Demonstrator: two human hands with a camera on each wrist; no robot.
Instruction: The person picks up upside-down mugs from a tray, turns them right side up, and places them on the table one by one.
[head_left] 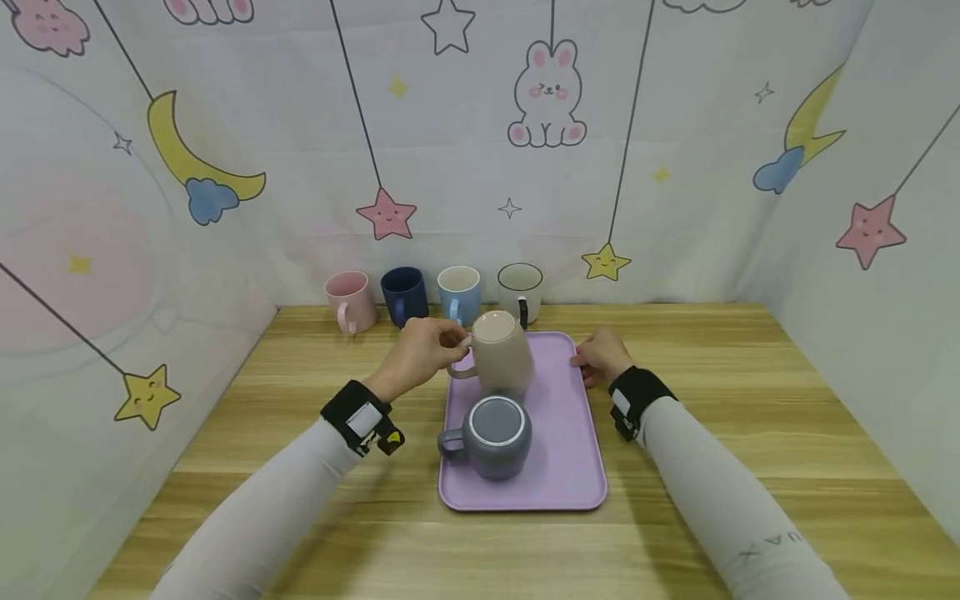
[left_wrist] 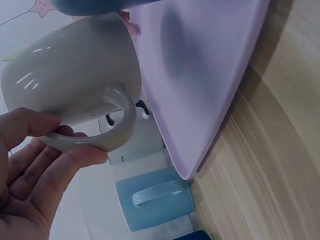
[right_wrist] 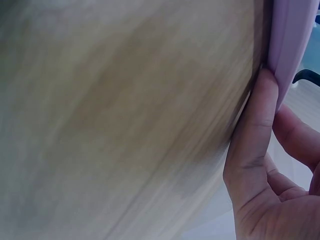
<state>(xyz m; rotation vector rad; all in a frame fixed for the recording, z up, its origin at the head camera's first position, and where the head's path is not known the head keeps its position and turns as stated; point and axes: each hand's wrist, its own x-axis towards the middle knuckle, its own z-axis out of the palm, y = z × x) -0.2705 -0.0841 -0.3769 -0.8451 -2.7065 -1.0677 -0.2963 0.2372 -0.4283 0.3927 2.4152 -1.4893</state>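
My left hand (head_left: pixel 420 354) pinches the handle of a beige mug (head_left: pixel 504 360) over the far left part of a lilac tray (head_left: pixel 566 450). The mug is bottom up; in the left wrist view its curved handle (left_wrist: pixel 122 131) passes between thumb and fingers. Nearer to me on the tray, a dark grey mug (head_left: pixel 497 442) also stands upside down, handle to the left. At the tray's far right side, my right hand (head_left: pixel 603 354) grips the rim. The right wrist view has a fingertip (right_wrist: pixel 269 82) against the tray's edge, close to the tabletop.
Along the back wall, just beyond the tray, a pink mug (head_left: pixel 351 300), a navy mug (head_left: pixel 405 296), a light blue mug (head_left: pixel 460 293) and a white mug (head_left: pixel 519 292) with a black handle stand upright in a row. The wooden table (head_left: pixel 712 358) meets patterned cloth at back and sides.
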